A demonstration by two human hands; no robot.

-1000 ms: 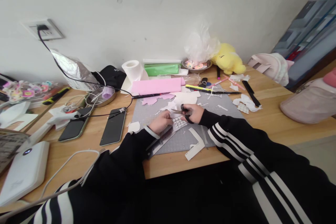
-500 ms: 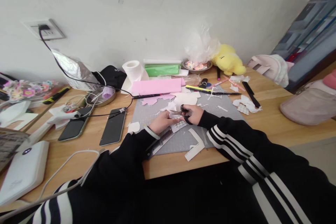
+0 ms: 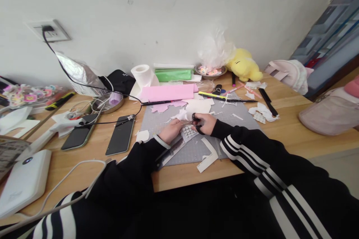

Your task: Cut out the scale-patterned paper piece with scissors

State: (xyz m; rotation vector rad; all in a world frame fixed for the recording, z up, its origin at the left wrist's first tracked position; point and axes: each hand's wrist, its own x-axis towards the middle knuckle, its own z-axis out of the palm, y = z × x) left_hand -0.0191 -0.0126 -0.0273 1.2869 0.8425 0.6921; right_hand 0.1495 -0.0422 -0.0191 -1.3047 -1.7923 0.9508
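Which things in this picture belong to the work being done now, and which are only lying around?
In use, it seems:
scissors in the right hand
patterned sheet by the left hand
grey mat beneath

Apparently just lying about:
yellow plush toy
phone nearest the mat
white power bank

scissors (image 3: pixel 194 117): blades blurred | patterned sheet (image 3: pixel 189 132): partly behind left hand (image 3: pixel 171 131) | pinkish bag (image 3: pixel 331 112): cut off, right edge

Soft, even indoor light falls across a pale wall (image 3: pixel 168 7) and wooden desk (image 3: pixel 291 123), leaving faint shadows, as a glint brightens the silver pouch (image 3: pixel 80 74) at left. Black sleeves (image 3: pixel 120 190) sink into near-featureless dark below; scissors (image 3: pixel 193 117) at center blur slightly, and wide-angle distortion stretches the white device (image 3: pixel 26 181), lower left.
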